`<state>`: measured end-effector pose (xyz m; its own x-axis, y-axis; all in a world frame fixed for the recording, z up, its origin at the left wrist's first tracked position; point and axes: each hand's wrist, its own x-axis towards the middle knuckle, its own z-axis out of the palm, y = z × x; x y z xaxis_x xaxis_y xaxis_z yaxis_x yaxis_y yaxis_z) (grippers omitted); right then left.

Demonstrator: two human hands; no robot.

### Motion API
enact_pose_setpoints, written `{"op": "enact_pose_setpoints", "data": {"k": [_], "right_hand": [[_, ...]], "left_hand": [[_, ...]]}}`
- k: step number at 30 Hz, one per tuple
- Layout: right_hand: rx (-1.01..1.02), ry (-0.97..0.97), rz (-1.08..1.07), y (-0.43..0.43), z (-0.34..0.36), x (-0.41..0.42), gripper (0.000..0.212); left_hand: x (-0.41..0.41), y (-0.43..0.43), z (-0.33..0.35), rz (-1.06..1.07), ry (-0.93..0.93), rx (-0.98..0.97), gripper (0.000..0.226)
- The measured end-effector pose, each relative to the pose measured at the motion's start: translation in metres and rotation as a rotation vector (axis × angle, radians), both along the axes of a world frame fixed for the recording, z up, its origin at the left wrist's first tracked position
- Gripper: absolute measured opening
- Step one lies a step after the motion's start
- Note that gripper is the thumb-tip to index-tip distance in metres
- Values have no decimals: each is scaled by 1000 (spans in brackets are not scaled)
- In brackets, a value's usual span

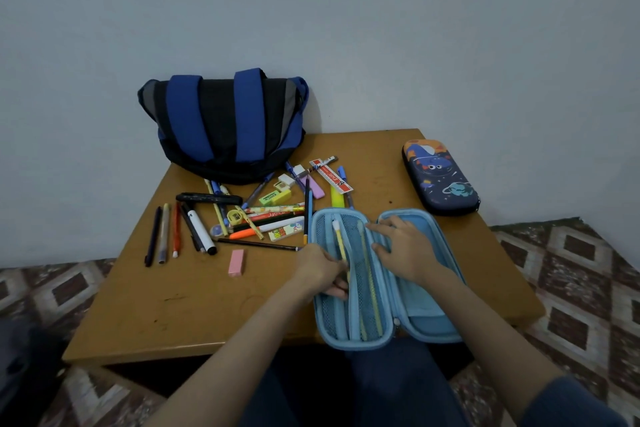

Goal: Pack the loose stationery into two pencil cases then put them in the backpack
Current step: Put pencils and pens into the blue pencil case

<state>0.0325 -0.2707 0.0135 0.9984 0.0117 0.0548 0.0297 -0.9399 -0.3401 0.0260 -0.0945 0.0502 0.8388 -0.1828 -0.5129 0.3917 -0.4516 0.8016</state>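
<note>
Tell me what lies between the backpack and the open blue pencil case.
Head view: loose stationery lies there on the table, among it a purple highlighter, a yellow eraser and a red-white box.

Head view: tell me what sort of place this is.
Probably a room in a home, used as a study corner: a small wooden table against a bare wall, a patterned floor, and a backpack beside loose pens.

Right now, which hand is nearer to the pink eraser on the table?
Left. The left hand holds a yellow pencil just right of the pink eraser; the right hand rests farther right, on the open blue case.
</note>
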Motion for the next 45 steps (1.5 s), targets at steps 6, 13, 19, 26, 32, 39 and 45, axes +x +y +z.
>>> {"op": "enact_pose_setpoints", "data": {"k": [6,13,19,26,32,39,45], "right_hand": [[-5,3,0,0,0,0,45],[-6,-11,-2,0,-2,1,44],[-9,-14,-5,0,-3,0,44],[3,-26,-2,0,-4,-1,44],[21,-20,1,0,-4,0,44],[27,-25,3,-1,-4,1,44],[12,-24,1,-2,-8,3,44]], "left_hand": [[-3,-4,0,-113,-99,138,21],[-12,-9,-5,-129,-335,288,22],[-15,-10,-12,-95,-338,208,14],[-6,-8,-12,-141,-198,100,21],[27,29,7,52,-422,150,6],[92,90,10,206,-535,513,18],[108,105,-3,218,-441,681,46]]}}
